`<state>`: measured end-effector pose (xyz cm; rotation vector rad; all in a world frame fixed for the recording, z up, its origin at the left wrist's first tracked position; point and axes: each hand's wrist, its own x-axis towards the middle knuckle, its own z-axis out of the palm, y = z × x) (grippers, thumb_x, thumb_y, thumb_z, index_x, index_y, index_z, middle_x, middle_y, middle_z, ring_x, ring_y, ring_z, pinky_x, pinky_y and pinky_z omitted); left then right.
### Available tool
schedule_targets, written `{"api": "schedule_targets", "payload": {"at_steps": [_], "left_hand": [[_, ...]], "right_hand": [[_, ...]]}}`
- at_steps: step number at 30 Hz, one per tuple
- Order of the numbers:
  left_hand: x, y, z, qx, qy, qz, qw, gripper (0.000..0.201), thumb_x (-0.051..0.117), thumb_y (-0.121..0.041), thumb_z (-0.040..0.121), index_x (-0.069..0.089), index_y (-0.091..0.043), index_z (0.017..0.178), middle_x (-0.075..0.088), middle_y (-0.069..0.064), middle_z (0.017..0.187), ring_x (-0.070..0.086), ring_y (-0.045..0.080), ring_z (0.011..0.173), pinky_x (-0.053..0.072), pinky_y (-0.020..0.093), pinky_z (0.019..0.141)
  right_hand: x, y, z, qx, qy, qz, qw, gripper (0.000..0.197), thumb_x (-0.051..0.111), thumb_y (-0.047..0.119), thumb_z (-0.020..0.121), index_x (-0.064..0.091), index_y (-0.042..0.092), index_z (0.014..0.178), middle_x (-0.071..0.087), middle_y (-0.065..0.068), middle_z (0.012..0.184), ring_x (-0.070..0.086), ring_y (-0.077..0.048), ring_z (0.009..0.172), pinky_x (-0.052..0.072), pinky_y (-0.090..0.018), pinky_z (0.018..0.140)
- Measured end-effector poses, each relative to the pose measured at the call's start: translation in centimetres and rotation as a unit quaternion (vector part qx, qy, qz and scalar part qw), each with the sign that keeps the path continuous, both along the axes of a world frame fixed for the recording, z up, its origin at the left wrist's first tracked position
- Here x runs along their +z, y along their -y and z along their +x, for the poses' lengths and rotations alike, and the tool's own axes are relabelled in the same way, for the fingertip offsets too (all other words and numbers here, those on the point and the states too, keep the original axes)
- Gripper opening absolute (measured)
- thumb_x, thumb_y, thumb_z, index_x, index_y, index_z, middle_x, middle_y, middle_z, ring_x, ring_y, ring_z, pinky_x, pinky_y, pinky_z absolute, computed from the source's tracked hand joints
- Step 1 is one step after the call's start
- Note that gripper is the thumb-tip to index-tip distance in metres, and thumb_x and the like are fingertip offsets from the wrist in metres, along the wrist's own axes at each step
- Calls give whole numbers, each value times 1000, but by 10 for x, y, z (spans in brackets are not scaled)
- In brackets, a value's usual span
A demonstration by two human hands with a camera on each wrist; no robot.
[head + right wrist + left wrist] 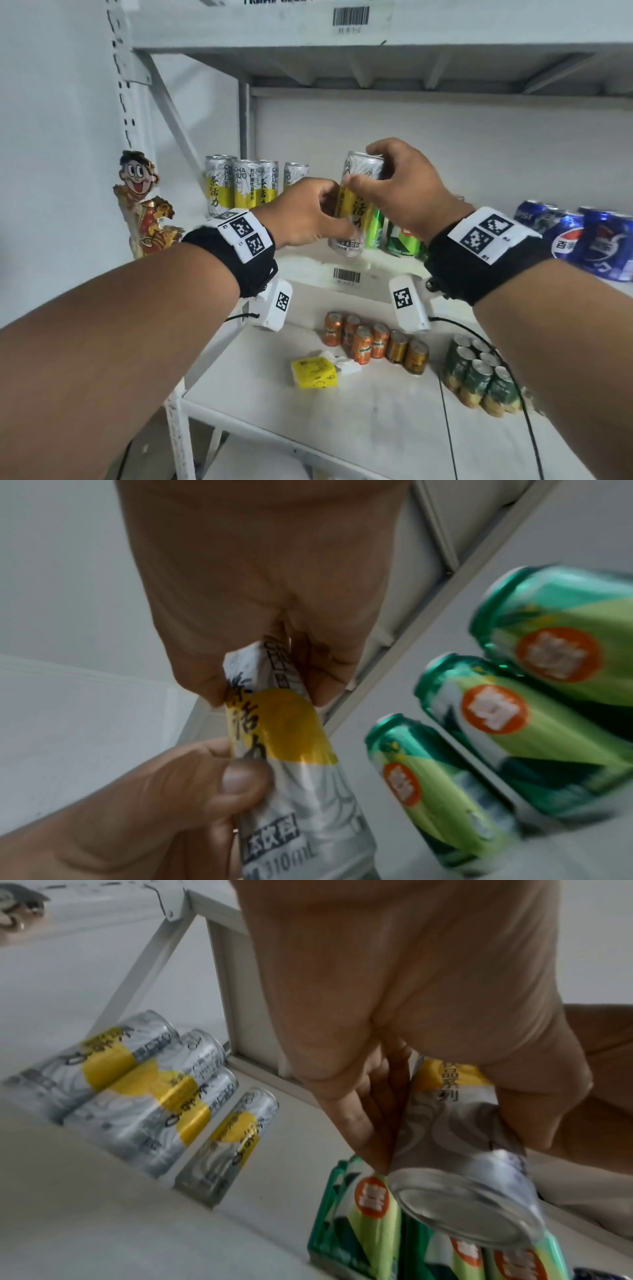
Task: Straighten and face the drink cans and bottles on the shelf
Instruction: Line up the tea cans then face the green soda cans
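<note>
A tall silver and yellow can is held in both hands above the middle shelf, tilted, its bare bottom showing in the left wrist view. My left hand grips its lower half, the thumb lying on the label. Around its top my right hand curls from above. A row of matching silver and yellow cans stands at the back left, also seen as cans. Green cans stand just right of the held can.
Blue cola cans stand at the shelf's right. A cartoon figure cutout hangs on the left post. On the lower shelf are orange cans, green and yellow cans and a yellow packet. Another shelf runs overhead.
</note>
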<state>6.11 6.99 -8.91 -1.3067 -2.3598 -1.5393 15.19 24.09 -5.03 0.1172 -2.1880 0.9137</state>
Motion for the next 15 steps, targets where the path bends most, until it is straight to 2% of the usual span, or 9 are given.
{"api": "schedule_targets", "payload": {"at_steps": [2,4,6,8,10,12,15], "left_hand": [[9,11,-6,7,4,-11,1000,36,94,-16,79,75,-12,110,83,3,105,79,22,102,62,46,101],[15,20,-14,13,-2,-35,999,31,91,-13,83,76,-9,110,83,4,105,79,23,102,62,44,101],[21,31,-26,18,-20,-44,999,33,90,-12,84,75,-7,112,82,5,105,79,24,102,62,44,98],[27,44,-43,34,-38,-22,998,33,91,-13,82,75,-11,111,82,-2,95,79,16,88,64,37,86],[31,55,-63,68,-70,4,995,31,90,-13,81,75,-14,108,77,-8,84,68,5,72,57,28,74],[37,63,-85,108,-117,-1,987,29,88,-14,82,77,-14,109,77,-5,90,67,5,73,60,30,75],[50,70,-110,138,-193,-55,970,26,87,-22,83,79,-17,108,76,-7,97,71,5,84,63,33,84]], "right_hand": [[8,11,-10,2,3,20,1000,60,86,40,84,61,21,135,65,9,101,63,-1,82,53,-14,73],[11,19,-22,1,11,34,999,55,86,36,84,63,22,131,62,12,91,60,1,74,45,-5,60],[14,28,-34,0,15,53,998,48,86,34,83,65,25,125,63,14,89,60,3,72,45,-5,58],[18,34,-49,-2,20,64,998,46,87,33,80,68,25,121,69,10,97,67,-1,80,53,-12,66],[23,39,-66,-16,30,79,996,46,88,35,77,70,24,118,72,4,103,71,-14,88,59,-25,75],[27,42,-86,-52,38,115,991,46,88,39,77,71,20,115,71,0,106,68,-19,94,57,-31,81],[30,44,-115,-97,55,150,982,39,85,40,79,72,15,105,70,-2,103,65,-21,93,55,-33,78]]}}
